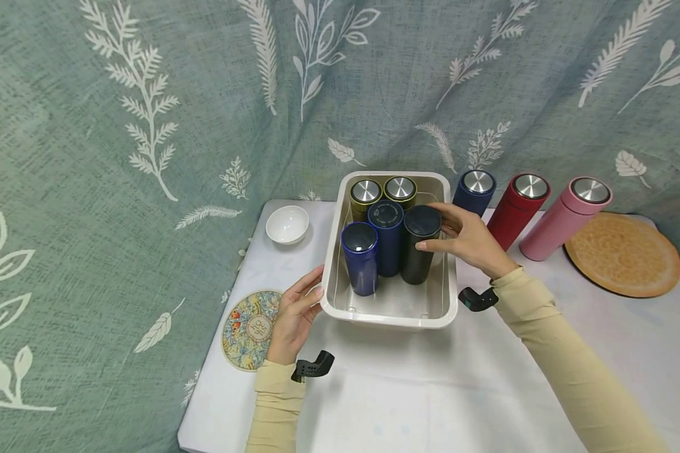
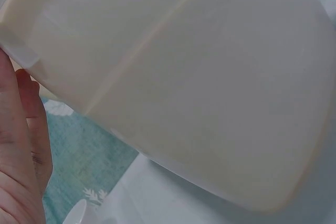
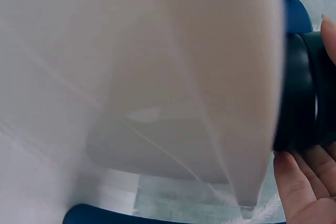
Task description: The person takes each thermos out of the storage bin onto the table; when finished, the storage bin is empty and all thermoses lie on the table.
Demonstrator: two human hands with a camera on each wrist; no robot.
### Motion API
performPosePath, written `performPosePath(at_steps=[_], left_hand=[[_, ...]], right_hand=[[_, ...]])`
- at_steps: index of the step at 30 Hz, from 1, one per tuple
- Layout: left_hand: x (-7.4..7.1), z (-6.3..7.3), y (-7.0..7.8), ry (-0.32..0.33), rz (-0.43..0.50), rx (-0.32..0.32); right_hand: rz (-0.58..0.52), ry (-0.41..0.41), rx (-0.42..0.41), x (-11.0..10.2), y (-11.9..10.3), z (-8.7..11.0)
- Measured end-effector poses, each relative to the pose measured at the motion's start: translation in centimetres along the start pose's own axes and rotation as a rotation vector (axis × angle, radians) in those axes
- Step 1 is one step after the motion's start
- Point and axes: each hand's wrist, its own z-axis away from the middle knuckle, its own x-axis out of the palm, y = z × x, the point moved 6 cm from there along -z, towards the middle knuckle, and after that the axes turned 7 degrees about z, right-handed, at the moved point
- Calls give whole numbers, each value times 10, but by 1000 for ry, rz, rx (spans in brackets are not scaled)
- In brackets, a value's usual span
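Right grip [image 1: 469, 240] pinching black bottle [image 1: 415, 261]; left grip [image 1: 296, 316] spread against bin [image 1: 391, 323]; navy lid [image 1: 386, 214] illegible

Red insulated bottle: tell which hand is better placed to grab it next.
Right, most likely: the right hand is nearer the red insulated bottle, though it grips the black bottle; the left hand holds the plastic bin opposite.

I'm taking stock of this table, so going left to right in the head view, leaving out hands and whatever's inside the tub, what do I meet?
Round floral mat → white bowl → cream tub → navy bottle → red bottle → pink bottle → round tan mat.
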Motion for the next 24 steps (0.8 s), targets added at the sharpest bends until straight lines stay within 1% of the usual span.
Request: performPosePath(at_steps=[9, 16, 24], left_hand=[[0, 0, 0, 3, 2, -2], [0, 0, 0, 4, 1, 0], [0, 0, -2, 0, 3, 15]], right_hand=[[7, -7, -33, 1, -4, -1], [-4, -8, -40, 1, -5, -1], [-32, -24, -108, 4, -3, 3]])
